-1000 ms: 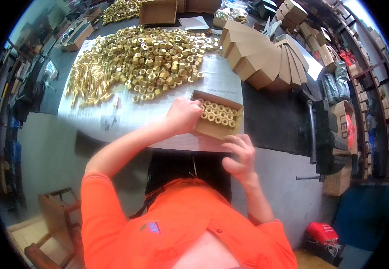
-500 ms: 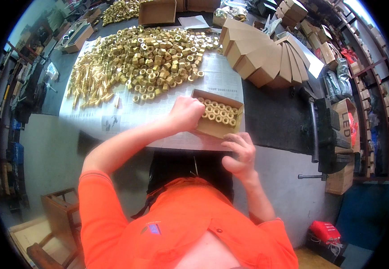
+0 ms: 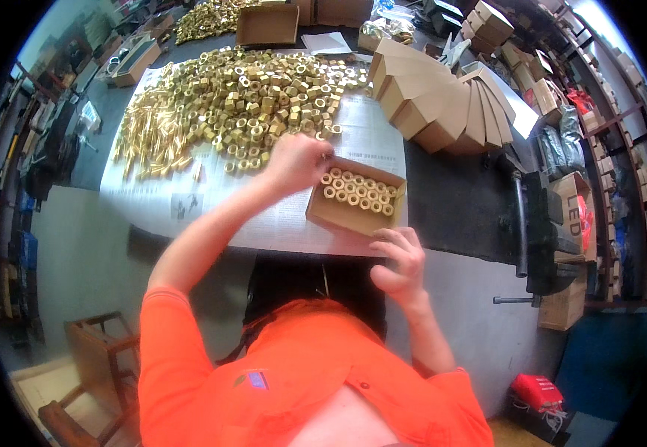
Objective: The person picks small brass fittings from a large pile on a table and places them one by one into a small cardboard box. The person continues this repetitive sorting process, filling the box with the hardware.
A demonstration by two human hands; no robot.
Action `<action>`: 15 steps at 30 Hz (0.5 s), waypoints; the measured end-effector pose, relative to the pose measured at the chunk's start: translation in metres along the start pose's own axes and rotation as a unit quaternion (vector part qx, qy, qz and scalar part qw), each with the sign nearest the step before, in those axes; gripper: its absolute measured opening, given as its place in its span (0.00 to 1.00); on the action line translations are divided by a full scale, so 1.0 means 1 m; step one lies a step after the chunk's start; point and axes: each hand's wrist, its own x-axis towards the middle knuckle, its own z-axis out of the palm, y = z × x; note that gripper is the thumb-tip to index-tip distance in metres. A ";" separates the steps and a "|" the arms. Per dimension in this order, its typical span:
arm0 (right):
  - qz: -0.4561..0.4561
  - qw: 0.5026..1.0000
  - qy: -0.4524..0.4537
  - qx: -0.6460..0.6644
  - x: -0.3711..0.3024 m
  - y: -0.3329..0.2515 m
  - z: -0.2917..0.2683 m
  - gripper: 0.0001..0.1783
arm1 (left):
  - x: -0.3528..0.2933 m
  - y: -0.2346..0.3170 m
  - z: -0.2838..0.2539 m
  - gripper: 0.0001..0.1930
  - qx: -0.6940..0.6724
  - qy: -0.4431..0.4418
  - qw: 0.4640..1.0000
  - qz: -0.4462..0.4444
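Observation:
A small open cardboard box [image 3: 349,217] lies tilted on the newspaper, with rows of brass nuts [image 3: 360,192] standing in its far part. My left hand [image 3: 299,160] is over the box's far left corner, near the edge of a large heap of brass nuts [image 3: 256,97]. Its fingers are curled together, and whatever they may hold is hidden. At the near right corner of the box, my right hand [image 3: 401,262] touches the cardboard with its fingertips, thumb held apart and nothing gripped.
Slim brass pins [image 3: 152,141] lie left of the nuts on the newspaper [image 3: 264,216]. Folded cardboard boxes [image 3: 435,104] fan out at the right. A bench vise [image 3: 543,223] juts from the right table edge. An empty box [image 3: 267,26] sits at the back; a wooden chair [image 3: 100,357] stands lower left.
My left hand has moved from inside the box's left end up toward the heap. More nuts at that end now show. My right hand stays at the corner.

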 end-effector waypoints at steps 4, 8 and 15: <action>-0.003 1.000 -0.002 -0.001 0.002 -0.001 0.001 0.15 | 0.026 -0.034 -0.001 0.09 0.113 0.012 0.994 0.000; 0.006 1.000 -0.001 0.003 0.001 -0.003 -0.002 0.15 | 0.056 -0.038 0.019 0.12 0.200 -0.066 0.978 -0.008; 0.000 1.000 -0.003 0.006 -0.001 -0.001 -0.001 0.15 | 0.072 -0.040 0.034 0.05 0.219 -0.084 0.971 0.043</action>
